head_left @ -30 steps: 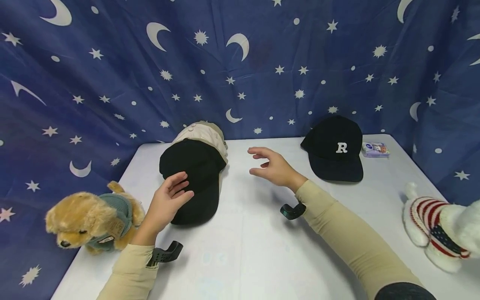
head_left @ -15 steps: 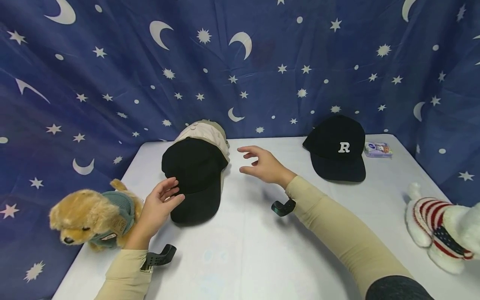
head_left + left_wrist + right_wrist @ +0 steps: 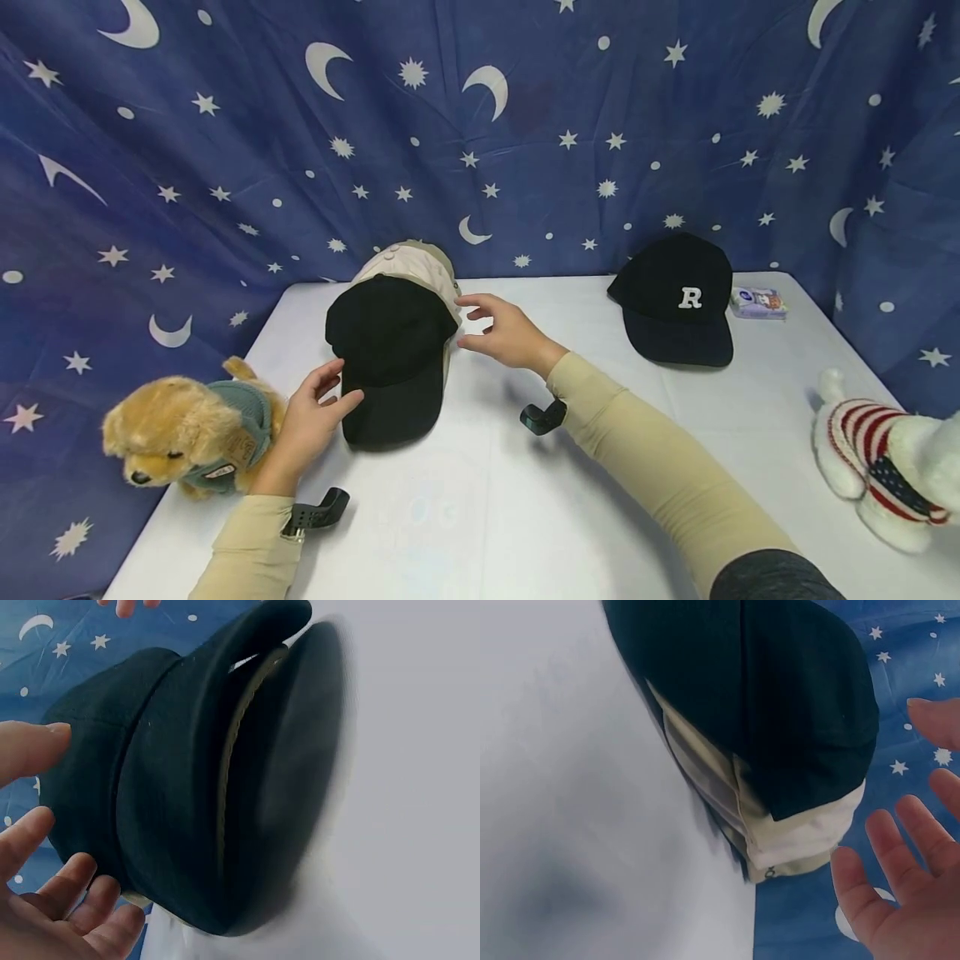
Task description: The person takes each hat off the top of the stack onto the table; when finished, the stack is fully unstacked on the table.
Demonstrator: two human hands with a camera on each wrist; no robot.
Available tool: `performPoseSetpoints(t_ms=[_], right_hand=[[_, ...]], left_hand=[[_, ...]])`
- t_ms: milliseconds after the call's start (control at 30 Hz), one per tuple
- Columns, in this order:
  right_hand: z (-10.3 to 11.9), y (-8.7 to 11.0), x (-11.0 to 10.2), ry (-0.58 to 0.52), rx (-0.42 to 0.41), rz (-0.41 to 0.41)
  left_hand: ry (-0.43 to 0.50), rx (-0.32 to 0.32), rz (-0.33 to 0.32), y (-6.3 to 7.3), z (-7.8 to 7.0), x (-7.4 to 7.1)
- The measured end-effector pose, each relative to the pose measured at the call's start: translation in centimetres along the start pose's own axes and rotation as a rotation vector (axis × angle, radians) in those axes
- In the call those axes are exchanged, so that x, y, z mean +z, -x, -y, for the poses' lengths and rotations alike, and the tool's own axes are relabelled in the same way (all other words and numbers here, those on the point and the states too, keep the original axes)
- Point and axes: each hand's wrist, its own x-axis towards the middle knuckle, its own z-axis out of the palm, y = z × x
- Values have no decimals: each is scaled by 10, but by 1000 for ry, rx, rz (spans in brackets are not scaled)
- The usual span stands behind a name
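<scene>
— Anything new, just now?

— Yes, a big scoot for the right hand [image 3: 506, 333]! Now at 3 o'clock from the black cap [image 3: 390, 333], much closer than a second ago

— And the left hand [image 3: 306, 423]?

— Pulled back a bit, now at 8 o'clock from the black cap, with only the thumb and fingertips by the edge

— Holding on to anything?

— No, nothing in the left hand and nothing in the right hand, just loosely bent fingers on both; can't tell about any touching

— Where to find the black cap, then?

— Around 10 o'clock on the white counter [image 3: 480, 500], on top of a pale cap [image 3: 412, 265], with a bit of pale showing at 12 o'clock

— Anything else close by?

— A fluffy toy dog [image 3: 176, 421] at 9 o'clock from the left hand, and further off, at 3 o'clock from the right hand, the cap with the R [image 3: 678, 271]

— So, good for the job?

— Seems so: means having the black cap between both hands, maybe a handy spot for a hold from two sides, with no cap lifted yet
</scene>
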Motion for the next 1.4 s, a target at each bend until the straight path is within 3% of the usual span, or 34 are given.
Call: performPoseSetpoints(t_ms=[600, 833, 1067, 1400], right_hand=[[5, -13, 22, 6, 62, 24], [8, -20, 32, 4, 71, 59], [10, -23, 39, 9, 79, 68], [14, -22, 43, -8, 89, 53]], left_hand=[[33, -92, 18, -6, 19, 1], [28, -102, 53, -5, 17, 1], [-40, -108, 111, -6, 16, 0], [-44, -123, 127, -9, 15, 1]])
